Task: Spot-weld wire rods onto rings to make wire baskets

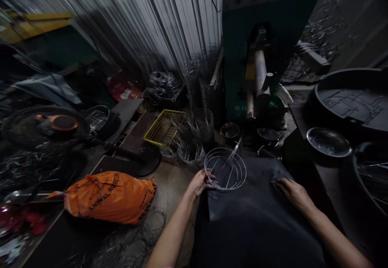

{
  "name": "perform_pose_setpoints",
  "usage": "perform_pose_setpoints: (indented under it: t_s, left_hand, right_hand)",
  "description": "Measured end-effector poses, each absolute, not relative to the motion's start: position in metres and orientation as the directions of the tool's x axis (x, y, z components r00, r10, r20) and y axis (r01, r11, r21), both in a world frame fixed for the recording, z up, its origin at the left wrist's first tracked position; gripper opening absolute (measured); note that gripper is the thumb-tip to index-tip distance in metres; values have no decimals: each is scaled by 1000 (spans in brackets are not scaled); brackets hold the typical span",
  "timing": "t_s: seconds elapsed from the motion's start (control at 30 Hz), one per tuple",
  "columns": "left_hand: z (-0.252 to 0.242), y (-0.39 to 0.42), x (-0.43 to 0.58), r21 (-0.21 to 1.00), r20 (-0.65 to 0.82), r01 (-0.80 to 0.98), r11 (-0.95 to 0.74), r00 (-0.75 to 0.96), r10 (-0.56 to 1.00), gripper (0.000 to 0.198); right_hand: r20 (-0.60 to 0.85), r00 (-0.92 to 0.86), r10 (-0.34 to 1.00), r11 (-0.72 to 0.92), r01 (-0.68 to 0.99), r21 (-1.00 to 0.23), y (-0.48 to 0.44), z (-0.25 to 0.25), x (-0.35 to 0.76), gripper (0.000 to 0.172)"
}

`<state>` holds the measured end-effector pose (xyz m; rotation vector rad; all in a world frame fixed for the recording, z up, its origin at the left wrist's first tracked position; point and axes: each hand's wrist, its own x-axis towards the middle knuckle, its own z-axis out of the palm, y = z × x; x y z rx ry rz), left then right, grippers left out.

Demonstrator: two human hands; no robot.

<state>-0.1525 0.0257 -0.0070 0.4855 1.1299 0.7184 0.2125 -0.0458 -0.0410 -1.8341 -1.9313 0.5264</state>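
Observation:
My left hand is closed on the near left rim of a round wire basket frame, built of thin metal rings with bars across. The frame is held tilted above the dark cloth over my lap. To the right, my right hand rests low over the same cloth with its fingers pinched together. A short thin piece of wire shows at those fingertips, small and dim. Just beyond the frame, a pale rod-like part slants upward; the rings partly overlap it.
A green machine with thick electrode arms stands ahead, its red lamp lit. Stacked wire baskets and a yellow wire crate sit left of it. An orange sack lies left. Metal bowls of wire pieces stand right.

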Motion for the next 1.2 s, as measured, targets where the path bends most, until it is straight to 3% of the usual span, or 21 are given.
perform_pose_setpoints:
  t_s: [0.13, 0.23, 0.9, 1.07, 1.2]
  left_hand:
    - [-18, 37, -130, 681, -498, -473, 559, 260, 827, 34]
    - [-31, 48, -110, 708, -431, -533, 464, 194, 881, 39]
    - [-48, 51, -96, 751, -421, -501, 430, 138, 896, 41]
    - [-44, 50, -97, 742, -433, -506, 439, 138, 891, 42]
    - [-33, 45, -90, 711, -482, -521, 473, 128, 867, 41]
  right_hand:
    - [96, -39, 995, 85, 836, -542, -42, -45, 214, 34]
    - [131, -18, 991, 85, 843, -531, -41, -47, 215, 39]
    - [-47, 143, 989, -135, 711, -690, -41, -32, 208, 38]
    - [-23, 147, 989, -112, 641, -759, -36, -24, 206, 43]
    - [30, 61, 998, -12, 592, -806, -12, 13, 180, 37]
